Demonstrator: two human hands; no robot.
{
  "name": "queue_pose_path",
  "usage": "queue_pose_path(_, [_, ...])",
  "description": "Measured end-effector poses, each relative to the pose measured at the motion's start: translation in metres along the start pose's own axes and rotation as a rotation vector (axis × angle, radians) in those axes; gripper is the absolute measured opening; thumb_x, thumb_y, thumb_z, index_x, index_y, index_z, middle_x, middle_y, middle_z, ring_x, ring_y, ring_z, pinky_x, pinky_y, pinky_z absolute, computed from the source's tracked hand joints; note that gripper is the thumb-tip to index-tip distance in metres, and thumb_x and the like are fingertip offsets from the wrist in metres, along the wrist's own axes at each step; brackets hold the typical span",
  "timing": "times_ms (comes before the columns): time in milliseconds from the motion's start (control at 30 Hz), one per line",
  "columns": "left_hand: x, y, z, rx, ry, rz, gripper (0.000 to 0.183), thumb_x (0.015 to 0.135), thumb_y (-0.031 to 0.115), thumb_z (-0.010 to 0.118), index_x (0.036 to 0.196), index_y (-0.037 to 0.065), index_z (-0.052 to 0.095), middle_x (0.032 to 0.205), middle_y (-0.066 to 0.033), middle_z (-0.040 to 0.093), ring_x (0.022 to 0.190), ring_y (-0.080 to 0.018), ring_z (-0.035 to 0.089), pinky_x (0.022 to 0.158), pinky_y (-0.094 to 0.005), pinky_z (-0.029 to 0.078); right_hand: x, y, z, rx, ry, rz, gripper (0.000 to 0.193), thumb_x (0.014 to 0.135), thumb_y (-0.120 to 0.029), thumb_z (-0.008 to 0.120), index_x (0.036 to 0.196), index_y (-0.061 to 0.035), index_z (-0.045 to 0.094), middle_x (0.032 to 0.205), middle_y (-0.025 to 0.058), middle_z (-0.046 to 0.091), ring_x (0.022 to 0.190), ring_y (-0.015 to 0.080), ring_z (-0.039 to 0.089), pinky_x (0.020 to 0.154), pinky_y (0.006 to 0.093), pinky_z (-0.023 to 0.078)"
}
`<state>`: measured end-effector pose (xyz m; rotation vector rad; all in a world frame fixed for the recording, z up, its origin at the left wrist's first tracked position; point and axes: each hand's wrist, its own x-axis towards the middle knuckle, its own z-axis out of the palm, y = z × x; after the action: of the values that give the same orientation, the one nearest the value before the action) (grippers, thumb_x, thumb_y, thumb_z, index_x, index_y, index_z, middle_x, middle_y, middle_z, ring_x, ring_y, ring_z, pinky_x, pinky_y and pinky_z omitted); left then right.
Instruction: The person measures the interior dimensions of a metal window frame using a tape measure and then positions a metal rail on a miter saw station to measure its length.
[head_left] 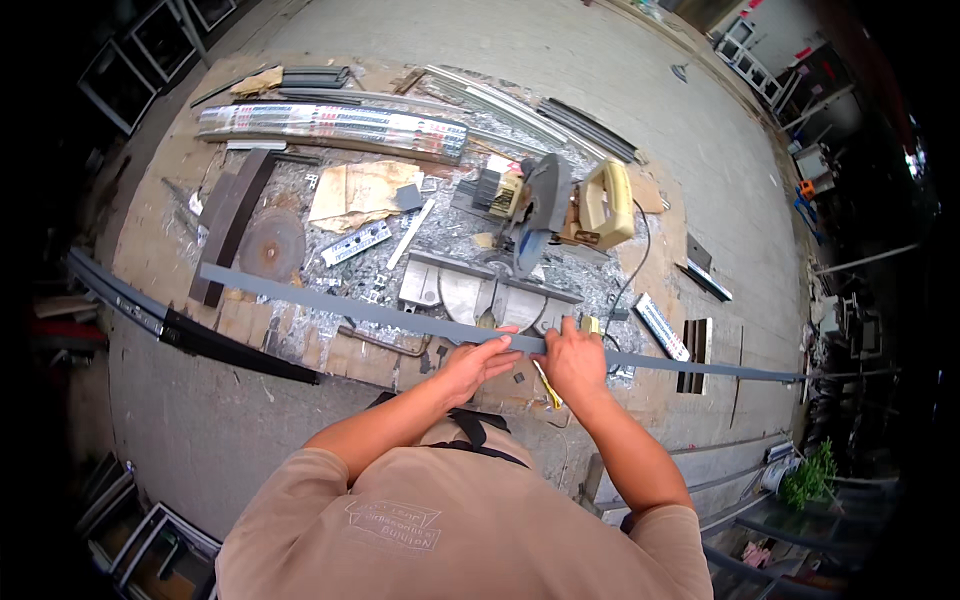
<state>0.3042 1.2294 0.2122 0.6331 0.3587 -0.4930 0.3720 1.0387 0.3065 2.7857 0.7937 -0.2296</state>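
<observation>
A long, thin grey metal profile [370,311] runs across in front of me, from the left side of the work board far out to the right. My left hand [480,366] is closed loosely on it near the middle, thumb and fingers pointing right. Just to the right, my right hand [574,362] grips the same profile from above, its fingers curled over and partly hidden. Directly beyond the hands stands a miter saw [545,205] with a cream handle [606,205] and a silver fence [430,280]. Below the profile, between my hands, lies a small yellow tool [549,388].
Metal shavings cover the board [150,235]. On it lie a loose round saw blade [272,244], a dark brown profile [240,215], cardboard [360,192] and a wrapped profile bundle [330,125]. A power cord [640,260] trails right of the saw. Long dark profiles [190,325] lie at left.
</observation>
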Motion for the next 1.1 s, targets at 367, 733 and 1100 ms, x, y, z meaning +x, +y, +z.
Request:
queue_pose_path(367, [-0.108, 0.111, -0.071, -0.111, 0.030, 0.619, 0.045, 0.117, 0.029, 0.043, 0.156, 0.009, 0.039, 0.153, -0.0137, 0.054, 0.144, -0.0279, 0.053, 0.118, -0.0482, 0.045, -0.045, 0.091, -0.008, -0.093, -0.102, 0.243, 0.045, 0.080, -0.038, 0.089, 0.105, -0.0037, 0.074, 0.111, 0.0162, 0.065, 0.087, 0.0406, 0.071, 0.076, 0.0498, 0.058])
queue_pose_path(733, [-0.094, 0.117, -0.058, 0.040, -0.346, 0.641, 0.034, 0.109, 0.015, 0.060, 0.139, 0.008, 0.047, 0.141, -0.0128, 0.062, 0.136, -0.0234, 0.059, 0.114, -0.0413, 0.051, -0.080, 0.170, -0.022, -0.122, -0.228, 0.257, 0.053, 0.083, -0.041, 0.086, 0.116, -0.0019, 0.073, 0.114, 0.0197, 0.066, 0.099, 0.0425, 0.069, 0.085, 0.0520, 0.056])
queue_pose_path(1100, [-0.077, 0.137, -0.049, 0.253, -0.424, 0.847, 0.035, 0.097, 0.018, 0.077, 0.127, 0.005, 0.064, 0.123, -0.0045, 0.070, 0.117, -0.0157, 0.065, 0.102, -0.0330, 0.054, -0.081, 0.182, -0.042, -0.140, -0.331, 0.307, 0.052, 0.081, -0.042, 0.088, 0.117, -0.0065, 0.076, 0.116, 0.0187, 0.067, 0.105, 0.0400, 0.068, 0.091, 0.0497, 0.055])
